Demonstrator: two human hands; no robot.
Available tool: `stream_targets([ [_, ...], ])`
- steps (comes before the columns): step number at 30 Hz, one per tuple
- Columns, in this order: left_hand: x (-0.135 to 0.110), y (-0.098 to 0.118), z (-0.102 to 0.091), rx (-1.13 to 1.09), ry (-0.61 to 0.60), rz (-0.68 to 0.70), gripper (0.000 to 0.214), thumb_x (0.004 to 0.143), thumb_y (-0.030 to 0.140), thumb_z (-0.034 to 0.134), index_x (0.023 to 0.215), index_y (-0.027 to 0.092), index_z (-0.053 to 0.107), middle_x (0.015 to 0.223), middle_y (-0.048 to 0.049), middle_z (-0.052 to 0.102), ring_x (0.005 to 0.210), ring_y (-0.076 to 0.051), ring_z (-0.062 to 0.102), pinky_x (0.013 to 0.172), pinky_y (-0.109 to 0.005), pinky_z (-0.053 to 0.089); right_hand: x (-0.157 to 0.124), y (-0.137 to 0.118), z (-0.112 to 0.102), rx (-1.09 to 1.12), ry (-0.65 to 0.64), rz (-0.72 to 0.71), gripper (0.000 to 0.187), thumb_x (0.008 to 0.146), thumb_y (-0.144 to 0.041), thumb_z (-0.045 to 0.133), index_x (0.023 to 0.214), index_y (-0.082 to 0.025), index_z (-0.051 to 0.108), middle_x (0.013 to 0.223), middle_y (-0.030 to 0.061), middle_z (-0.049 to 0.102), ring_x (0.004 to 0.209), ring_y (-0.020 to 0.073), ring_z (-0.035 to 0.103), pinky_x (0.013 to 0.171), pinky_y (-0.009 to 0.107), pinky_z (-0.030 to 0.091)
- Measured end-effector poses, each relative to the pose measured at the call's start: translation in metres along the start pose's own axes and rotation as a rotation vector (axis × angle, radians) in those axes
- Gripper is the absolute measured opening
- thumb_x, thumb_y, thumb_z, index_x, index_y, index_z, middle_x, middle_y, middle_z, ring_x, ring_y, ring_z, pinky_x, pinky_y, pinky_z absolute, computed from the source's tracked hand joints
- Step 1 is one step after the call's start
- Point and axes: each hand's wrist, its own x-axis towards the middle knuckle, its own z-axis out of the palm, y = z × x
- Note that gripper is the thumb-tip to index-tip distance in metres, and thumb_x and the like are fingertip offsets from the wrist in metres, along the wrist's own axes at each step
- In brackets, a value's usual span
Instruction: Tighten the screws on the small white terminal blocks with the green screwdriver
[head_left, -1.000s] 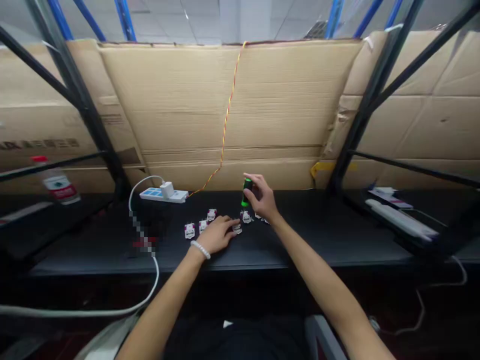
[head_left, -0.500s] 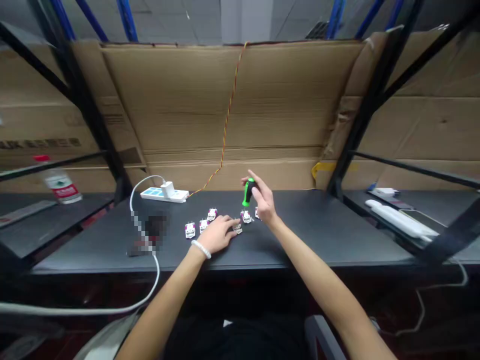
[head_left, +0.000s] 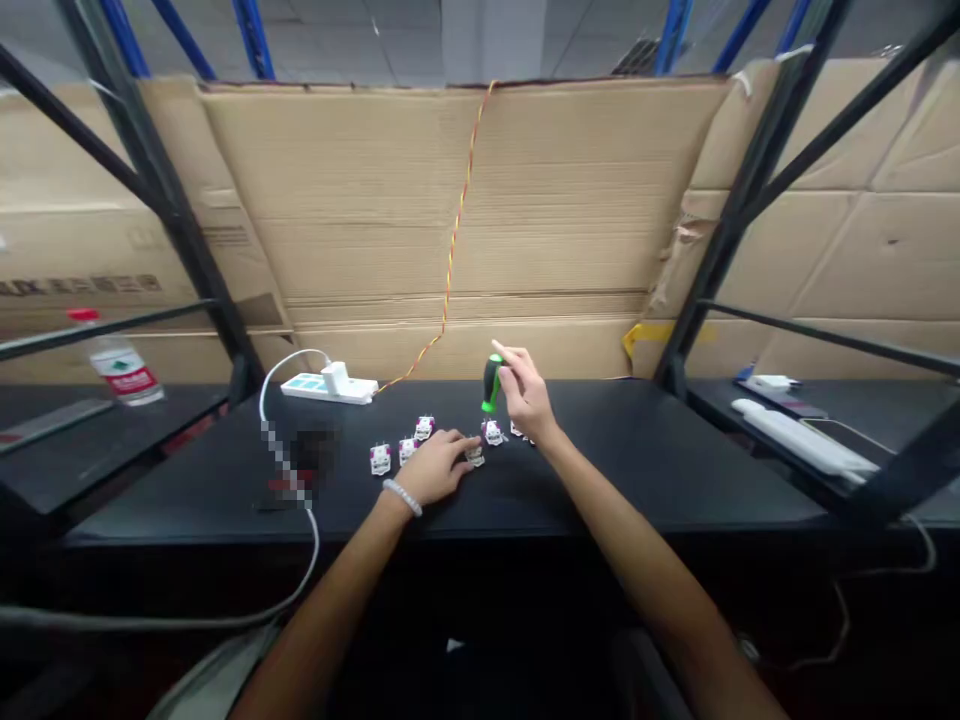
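My right hand (head_left: pixel 529 398) is closed round the top of a screwdriver (head_left: pixel 492 382) with a black and green handle, held nearly upright. Below the handle is a small white and purple part (head_left: pixel 492 432); whether the tip touches it I cannot make out. My left hand (head_left: pixel 439 466), with a beaded bracelet on its wrist, rests on the dark tabletop (head_left: pixel 600 480) and pinches another small white part (head_left: pixel 475 456) between thumb and fingers. Similar white and purple parts (head_left: pixel 380 459) lie left of that hand. One more (head_left: pixel 517 430) is partly hidden behind my right hand.
A white power strip (head_left: pixel 330 390) with a plugged-in charger lies at the back left, its white cable (head_left: pixel 315 545) hanging over the front edge. Cardboard (head_left: pixel 570 220) walls the back. Black shelf posts (head_left: pixel 697 260) flank the table; a bottle (head_left: pixel 126 370) stands far left.
The screwdriver handle has turned, showing more black and less green. The right fingers have shifted round its top. My left hand stays in place.
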Motion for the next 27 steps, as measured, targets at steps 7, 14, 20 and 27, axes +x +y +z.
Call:
stream_targets([
  [7,0.0,0.0022,-0.0019,-0.008,-0.009,-0.007,0.042,0.103,0.027,0.059,0.144,0.019,0.066,0.129,-0.0132,0.07,0.12,-0.03,0.064,0.113,-0.045,0.049,-0.0011,-0.0046,-0.003,-0.013,0.036,0.003,0.036,0.101,-0.05,0.061,0.127,-0.027,0.071,0.115,0.0093,0.065,0.095,0.0233,0.063,0.086,0.041,0.059],
  [14,0.0001,0.0035,-0.0025,0.001,-0.011,-0.012,0.043,0.103,0.026,0.06,0.145,0.018,0.066,0.13,-0.0132,0.069,0.121,-0.029,0.063,0.113,-0.043,0.049,-0.0045,0.0012,0.0026,0.109,-0.045,0.03,0.045,0.107,-0.048,0.049,0.147,-0.03,0.058,0.122,0.0089,0.069,0.094,0.0219,0.07,0.087,0.04,0.063],
  [20,-0.0003,0.0039,-0.0026,-0.002,-0.005,-0.002,0.041,0.104,0.027,0.059,0.144,0.02,0.066,0.129,-0.0128,0.069,0.121,-0.029,0.063,0.113,-0.044,0.049,-0.0047,0.0009,0.0016,0.097,-0.043,0.024,0.047,0.099,-0.05,0.065,0.14,-0.029,0.064,0.129,0.0107,0.062,0.111,0.026,0.065,0.095,0.043,0.061],
  [27,0.0002,0.005,-0.0031,0.001,-0.006,-0.013,0.041,0.104,0.027,0.059,0.143,0.019,0.066,0.128,-0.013,0.069,0.12,-0.029,0.063,0.112,-0.043,0.049,-0.0021,-0.0015,-0.0021,0.097,-0.098,0.007,0.044,0.107,-0.047,0.047,0.146,-0.03,0.06,0.126,0.0102,0.067,0.108,0.0254,0.068,0.098,0.045,0.061],
])
